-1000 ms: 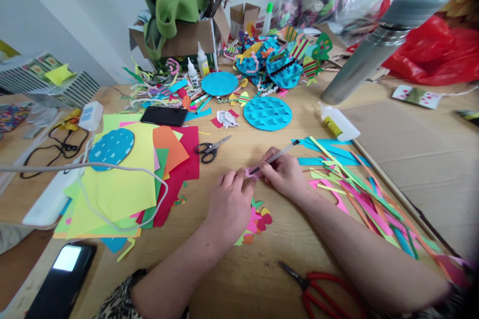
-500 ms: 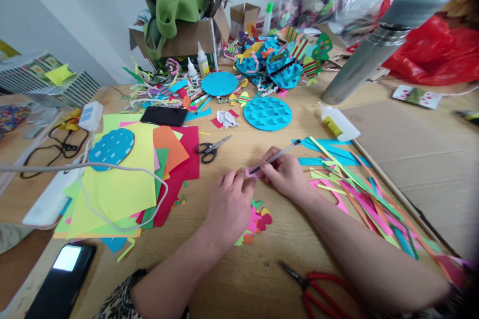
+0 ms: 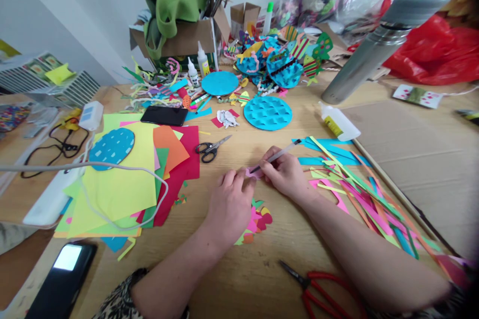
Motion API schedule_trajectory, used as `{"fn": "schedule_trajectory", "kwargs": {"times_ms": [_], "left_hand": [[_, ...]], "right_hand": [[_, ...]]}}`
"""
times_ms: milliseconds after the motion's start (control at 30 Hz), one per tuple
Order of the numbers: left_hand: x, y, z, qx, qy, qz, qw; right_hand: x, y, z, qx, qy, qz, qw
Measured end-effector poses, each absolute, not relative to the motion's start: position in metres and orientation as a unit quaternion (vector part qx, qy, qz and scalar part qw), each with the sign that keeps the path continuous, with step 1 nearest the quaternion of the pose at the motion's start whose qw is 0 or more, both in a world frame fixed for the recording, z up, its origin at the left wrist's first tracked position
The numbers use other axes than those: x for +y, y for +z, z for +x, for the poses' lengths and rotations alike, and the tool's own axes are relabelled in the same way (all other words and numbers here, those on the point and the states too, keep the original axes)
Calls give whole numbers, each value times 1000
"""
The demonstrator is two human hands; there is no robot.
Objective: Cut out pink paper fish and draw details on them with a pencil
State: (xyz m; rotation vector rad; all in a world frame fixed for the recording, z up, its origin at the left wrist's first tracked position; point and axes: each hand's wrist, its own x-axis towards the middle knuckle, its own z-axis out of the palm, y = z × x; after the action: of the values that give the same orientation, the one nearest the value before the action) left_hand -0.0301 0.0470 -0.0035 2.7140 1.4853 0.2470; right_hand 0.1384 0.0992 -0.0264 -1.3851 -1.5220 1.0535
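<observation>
My right hand [image 3: 282,172] grips a pen [image 3: 275,157] with a clear barrel and dark tip. The pen's tip rests on a small piece of pink paper [image 3: 253,174]. Pressing that paper to the table, my left hand [image 3: 232,199] has its fingers curled and its thumb and fingertips at the paper's edge. Part of the paper is hidden by both hands. Just below them lies a little pile of cut paper pieces [image 3: 258,223] in pink, red, green and orange. Black-handled scissors [image 3: 209,150] lie beyond my left hand.
Coloured paper sheets [image 3: 119,194] are stacked at left, under a white cable. Paper strips [image 3: 359,184] spread at right beside a cardboard sheet [image 3: 411,149]. Red-handled pliers or cutters [image 3: 318,289] lie near the front edge. A steel flask [image 3: 368,55] and a glue bottle [image 3: 340,122] are back right.
</observation>
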Motion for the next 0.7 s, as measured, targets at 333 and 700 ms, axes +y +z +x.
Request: {"fn": "schedule_trajectory", "kwargs": {"times_ms": [333, 700], "left_hand": [[47, -3, -30, 481, 68, 873, 25], [47, -5, -30, 478, 78, 875, 15]], "right_hand": [[99, -26, 138, -604, 419, -547, 400], [99, -27, 138, -609, 422, -544, 395]]}}
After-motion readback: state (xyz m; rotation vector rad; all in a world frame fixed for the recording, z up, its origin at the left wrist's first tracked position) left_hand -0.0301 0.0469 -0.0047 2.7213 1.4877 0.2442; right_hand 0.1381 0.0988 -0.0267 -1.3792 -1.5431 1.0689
